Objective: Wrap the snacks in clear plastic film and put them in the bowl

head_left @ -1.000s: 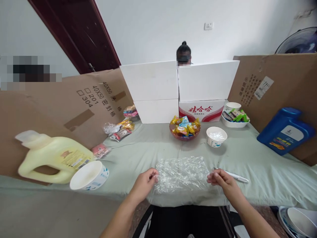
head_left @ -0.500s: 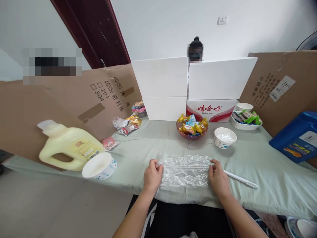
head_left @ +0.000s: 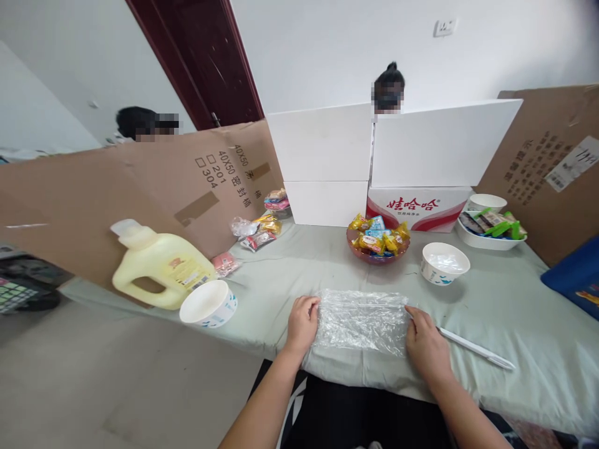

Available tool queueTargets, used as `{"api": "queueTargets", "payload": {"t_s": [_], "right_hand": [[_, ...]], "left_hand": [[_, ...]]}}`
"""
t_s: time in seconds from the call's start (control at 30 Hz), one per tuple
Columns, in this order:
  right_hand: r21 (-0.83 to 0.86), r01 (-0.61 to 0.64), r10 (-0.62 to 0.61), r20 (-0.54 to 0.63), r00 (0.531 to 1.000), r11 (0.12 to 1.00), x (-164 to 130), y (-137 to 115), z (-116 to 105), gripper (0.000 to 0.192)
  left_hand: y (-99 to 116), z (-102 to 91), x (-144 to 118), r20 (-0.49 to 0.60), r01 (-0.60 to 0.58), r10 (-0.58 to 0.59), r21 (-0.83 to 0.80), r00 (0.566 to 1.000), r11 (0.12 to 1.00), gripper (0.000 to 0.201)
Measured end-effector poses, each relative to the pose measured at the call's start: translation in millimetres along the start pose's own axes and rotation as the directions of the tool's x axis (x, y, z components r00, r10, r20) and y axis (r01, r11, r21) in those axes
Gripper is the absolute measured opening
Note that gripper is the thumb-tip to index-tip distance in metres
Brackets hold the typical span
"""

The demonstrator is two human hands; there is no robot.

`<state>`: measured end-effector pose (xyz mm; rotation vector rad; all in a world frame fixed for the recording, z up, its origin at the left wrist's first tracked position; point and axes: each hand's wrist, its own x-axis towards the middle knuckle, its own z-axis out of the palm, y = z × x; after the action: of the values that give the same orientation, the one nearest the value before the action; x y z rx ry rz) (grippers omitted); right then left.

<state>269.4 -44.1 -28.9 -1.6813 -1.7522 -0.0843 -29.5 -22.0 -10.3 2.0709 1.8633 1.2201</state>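
A crinkled clear plastic bag [head_left: 361, 324] lies flat on the pale green cloth near the table's front edge. My left hand [head_left: 302, 324] pinches its left side, with thumb and fingers closed. At the opposite side, my right hand [head_left: 427, 343] grips the bag's right edge between thumb and fingers. Just beyond the right hand lies a white pen [head_left: 477, 348], slanting away to the right. Behind the bag stands a reddish glass bowl [head_left: 377, 255] heaped with wrapped candies [head_left: 379, 237]. To that bowl's right is a paper bowl [head_left: 444, 265] holding clear plastic.
On the left, a yellow jug [head_left: 180, 268] leans behind an open paper bowl [head_left: 208, 304]. Several snack packets [head_left: 259, 240] lie farther back. White boxes [head_left: 322, 146] and cardboard panels [head_left: 154, 187] wall the table. A white tray of packets [head_left: 491, 237] and blue bottle [head_left: 573, 274] are right.
The camera view has turned to the left, so things sit farther right in the picture. Both hands still hold the bag's sides, and it stays on the cloth.
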Motion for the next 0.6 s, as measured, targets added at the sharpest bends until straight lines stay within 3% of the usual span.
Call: {"api": "queueTargets", "payload": {"t_s": [0.23, 0.37, 0.5, 0.6], "right_hand": [[-0.222, 0.036, -0.002, 0.154, 0.988, 0.974, 0.1, -9.4, 4.8, 0.037], [-0.257, 0.036, 0.015, 0.192, 0.981, 0.966, 5.5, -10.9, -6.6, 0.037], [-0.293, 0.073, -0.050, 0.088, 0.995, 0.953, 14.7, -24.4, -26.8, 0.039], [-0.237, 0.200, -0.170, 0.140, 0.975, 0.951, 21.4, -45.7, -23.9, 0.038]], "left_hand": [[-2.9, 7.0, 1.1, 0.103, -0.040, 0.022, 0.176, 0.994, 0.984, 0.036], [4.3, -0.4, 5.7, 0.183, -0.048, -0.006, 0.291, 0.983, 0.956, 0.039], [26.9, -11.0, 11.0, 0.123, -0.070, 0.031, 0.330, 0.992, 0.942, 0.033], [52.6, -1.2, 9.7, 0.160, -0.173, 0.133, 0.269, 0.978, 0.948, 0.031]]}}
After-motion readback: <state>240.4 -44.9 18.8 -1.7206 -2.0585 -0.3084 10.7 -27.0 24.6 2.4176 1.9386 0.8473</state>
